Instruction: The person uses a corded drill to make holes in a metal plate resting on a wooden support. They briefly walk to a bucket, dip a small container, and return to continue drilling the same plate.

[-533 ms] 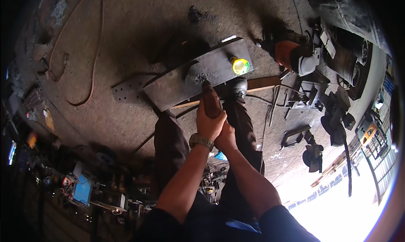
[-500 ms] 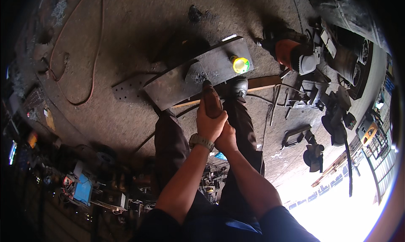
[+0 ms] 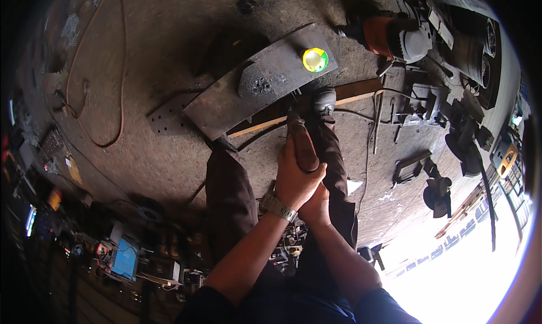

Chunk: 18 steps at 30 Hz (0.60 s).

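Both my hands are closed together around the grip of a reddish-brown power drill (image 3: 305, 149), its dark nose aimed away from me. My left hand (image 3: 296, 180), with a watch at the wrist, wraps it from the left. From the right and lower down, my right hand (image 3: 317, 204) presses against it, its fingers partly hidden. Beyond the nose lies a long grey steel plate (image 3: 220, 106), slanting up to the right. A dark patch of shavings (image 3: 261, 85) sits near its middle. On its right end stands a small yellow-green tin (image 3: 315, 59). The drill nose is off the shavings, near the plate's front edge.
A perforated plate (image 3: 169, 114) and a timber beam (image 3: 361, 90) lie by the steel plate. My shoe (image 3: 324, 101) is beside the beam. An orange-and-grey machine (image 3: 395, 38), angle grinders (image 3: 436, 194) and cables are on the right. A reddish hose (image 3: 121, 98) curves on the left floor.
The drill and both hands have drawn back from the shavings patch, toward me and right. More of the patch shows now. The whole view has also shifted slightly.
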### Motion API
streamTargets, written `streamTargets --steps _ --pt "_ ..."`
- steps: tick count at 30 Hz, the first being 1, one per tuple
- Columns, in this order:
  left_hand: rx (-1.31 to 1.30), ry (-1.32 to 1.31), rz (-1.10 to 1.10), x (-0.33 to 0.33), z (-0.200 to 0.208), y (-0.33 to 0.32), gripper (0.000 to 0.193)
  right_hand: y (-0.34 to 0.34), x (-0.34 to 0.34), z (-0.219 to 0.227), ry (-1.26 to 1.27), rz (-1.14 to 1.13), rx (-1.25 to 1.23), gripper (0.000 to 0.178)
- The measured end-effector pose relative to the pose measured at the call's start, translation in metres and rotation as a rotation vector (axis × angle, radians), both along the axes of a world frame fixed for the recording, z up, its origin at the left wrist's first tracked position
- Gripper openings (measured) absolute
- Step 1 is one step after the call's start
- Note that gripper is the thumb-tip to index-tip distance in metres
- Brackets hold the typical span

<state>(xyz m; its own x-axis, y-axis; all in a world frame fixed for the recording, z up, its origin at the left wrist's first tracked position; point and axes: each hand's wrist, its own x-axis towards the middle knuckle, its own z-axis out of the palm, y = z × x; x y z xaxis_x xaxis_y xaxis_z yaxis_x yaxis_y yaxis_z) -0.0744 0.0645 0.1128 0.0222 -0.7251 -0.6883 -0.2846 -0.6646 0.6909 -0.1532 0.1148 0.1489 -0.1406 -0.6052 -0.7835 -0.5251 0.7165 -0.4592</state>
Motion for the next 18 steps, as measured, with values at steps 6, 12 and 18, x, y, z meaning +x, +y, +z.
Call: streamTargets --steps 6,12,18 --pt "0.110 -0.032 -0.090 0.007 -0.030 0.029 0.071 0.033 0.008 -0.030 -0.077 -0.158 0.034 0.058" --pt "0.159 -0.098 -0.123 0.017 -0.056 0.051 0.069 0.053 0.018 -0.052 -0.080 -0.174 0.131 0.056" --pt "0.202 -0.092 -0.117 0.020 -0.064 0.055 0.068 0.053 0.020 -0.059 -0.062 -0.147 0.170 0.056"
